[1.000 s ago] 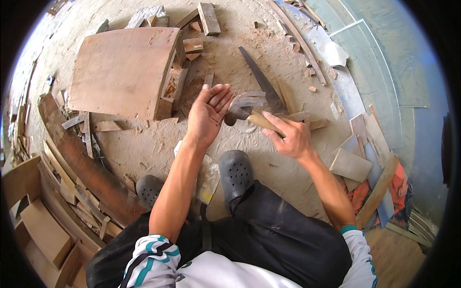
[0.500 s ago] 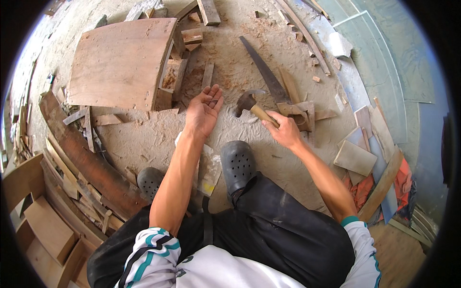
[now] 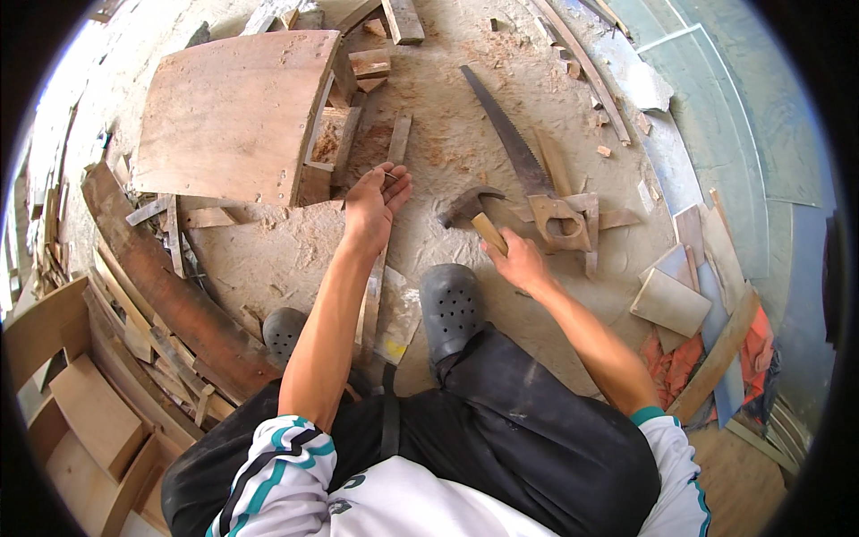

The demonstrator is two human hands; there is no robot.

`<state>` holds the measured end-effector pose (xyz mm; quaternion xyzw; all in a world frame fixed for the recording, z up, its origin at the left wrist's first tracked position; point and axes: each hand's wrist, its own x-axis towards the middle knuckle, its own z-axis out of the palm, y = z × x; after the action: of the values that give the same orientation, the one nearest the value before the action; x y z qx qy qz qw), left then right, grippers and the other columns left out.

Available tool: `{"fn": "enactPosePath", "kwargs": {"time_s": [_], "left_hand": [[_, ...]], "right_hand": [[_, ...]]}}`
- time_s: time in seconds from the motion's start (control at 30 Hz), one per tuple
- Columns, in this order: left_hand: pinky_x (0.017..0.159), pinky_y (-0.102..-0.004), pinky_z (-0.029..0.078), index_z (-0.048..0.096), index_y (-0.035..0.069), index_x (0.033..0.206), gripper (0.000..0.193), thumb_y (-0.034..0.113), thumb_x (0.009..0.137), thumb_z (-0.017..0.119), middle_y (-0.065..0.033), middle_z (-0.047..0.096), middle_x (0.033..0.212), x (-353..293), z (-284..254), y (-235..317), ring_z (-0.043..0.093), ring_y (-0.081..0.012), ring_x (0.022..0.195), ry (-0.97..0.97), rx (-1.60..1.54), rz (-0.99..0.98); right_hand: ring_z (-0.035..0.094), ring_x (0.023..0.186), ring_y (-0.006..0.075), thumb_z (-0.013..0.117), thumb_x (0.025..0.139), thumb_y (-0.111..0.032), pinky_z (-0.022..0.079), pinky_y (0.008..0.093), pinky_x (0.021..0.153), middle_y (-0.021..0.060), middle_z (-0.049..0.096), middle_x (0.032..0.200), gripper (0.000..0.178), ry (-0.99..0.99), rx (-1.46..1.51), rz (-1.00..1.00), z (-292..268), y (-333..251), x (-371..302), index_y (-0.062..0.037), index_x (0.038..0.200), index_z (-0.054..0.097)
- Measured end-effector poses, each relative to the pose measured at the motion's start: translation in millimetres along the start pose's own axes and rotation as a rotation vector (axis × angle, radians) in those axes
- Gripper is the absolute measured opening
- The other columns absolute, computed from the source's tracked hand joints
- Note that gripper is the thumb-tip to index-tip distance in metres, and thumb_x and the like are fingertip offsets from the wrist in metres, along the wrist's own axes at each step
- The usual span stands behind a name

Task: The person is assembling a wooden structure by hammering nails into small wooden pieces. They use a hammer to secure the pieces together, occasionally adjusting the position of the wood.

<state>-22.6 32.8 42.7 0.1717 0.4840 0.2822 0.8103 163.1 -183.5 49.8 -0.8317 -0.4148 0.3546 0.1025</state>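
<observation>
My right hand (image 3: 520, 259) is wrapped round the wooden handle of a claw hammer (image 3: 463, 208), whose dark metal head points left toward my other hand. My left hand (image 3: 377, 204) is turned palm up, with a thin, dark nail (image 3: 391, 175) between thumb and fingers; the other fingers are loosely curled. Beyond that hand a short wooden strip (image 3: 400, 139) lies on the floor. A handsaw (image 3: 512, 139) with a wooden handle rests just past the hammer, its blade pointing away from me, with wood pieces beneath its handle.
A curved plywood-topped form (image 3: 234, 116) stands at the far left. Long rusty-brown curved board (image 3: 170, 277) and scrap wood lie left of my feet. Offcuts (image 3: 673, 300) and an orange sack (image 3: 759, 345) are at right, before glass sheets (image 3: 716, 134). My grey clogs (image 3: 450, 309) are below.
The hammer and my right hand have come slightly nearer to me, the head turning a little. My left hand has shifted slightly left, still palm up. The view has swung a little.
</observation>
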Motion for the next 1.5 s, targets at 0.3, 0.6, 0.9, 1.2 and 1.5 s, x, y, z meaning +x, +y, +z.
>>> {"fn": "enactPosePath", "kwargs": {"time_s": [0.3,0.6,0.9,1.2,1.5], "left_hand": [[0.080,-0.0324,0.050,0.073,-0.001,0.100,0.031,0.028,0.101,0.060,-0.0099,0.072,0.092,1.0,-6.8,-14.3,0.064,-0.0168,0.087,0.319,0.753,0.407],[0.087,-0.0413,0.050,0.070,-0.005,0.105,0.040,0.032,0.098,0.058,-0.0238,0.072,0.096,-1.3,-16.5,-26.7,0.069,-0.0342,0.092,0.411,0.823,0.353],[0.088,-0.0324,0.048,0.072,-0.001,0.107,0.033,0.026,0.104,0.053,-0.0129,0.074,0.108,-3.5,-29.4,-32.6,0.066,-0.0193,0.099,0.368,0.711,0.285],[0.089,-0.0354,0.053,0.061,0.001,0.116,0.027,0.025,0.106,0.052,-0.0108,0.072,0.119,-6.3,-41.9,-14.9,0.068,-0.0191,0.101,0.164,0.360,0.145],[0.089,-0.0368,0.055,0.060,0.001,0.118,0.029,0.026,0.106,0.054,-0.0130,0.071,0.119,-10.9,-40.0,-13.2,0.069,-0.0222,0.102,0.062,0.315,0.080]], "right_hand": [[0.070,0.090,0.0462,0.065,0.094,-0.036,0.055,0.0538,0.080,0.0273,0.071,0.089,0.038,-0.020,-0.175,-0.106,-22.3,-50.2,33.7,0.0017,0.097,0.067],[0.068,0.076,0.0313,0.079,0.084,-0.050,0.053,0.0406,0.068,0.0202,0.069,0.087,0.073,0.016,0.315,0.013,39.9,-133.6,138.3,0.0062,0.121,0.051],[0.070,0.089,0.0325,0.085,0.075,-0.030,0.056,0.0383,0.075,0.0246,0.067,0.100,0.075,0.084,0.456,0.066,38.0,-146.0,143.7,0.0068,0.125,0.044],[0.066,0.093,0.0195,0.065,0.090,-0.008,0.057,0.0351,0.074,0.0098,0.067,0.104,0.047,-0.286,1.288,0.085,42.1,-96.3,140.9,0.0015,0.133,0.049],[0.069,0.100,0.0225,0.061,0.101,-0.018,0.059,0.0383,0.084,0.0113,0.067,0.111,0.034,-0.392,1.263,0.049,29.2,-110.8,135.9,0.0013,0.128,0.051]]}}
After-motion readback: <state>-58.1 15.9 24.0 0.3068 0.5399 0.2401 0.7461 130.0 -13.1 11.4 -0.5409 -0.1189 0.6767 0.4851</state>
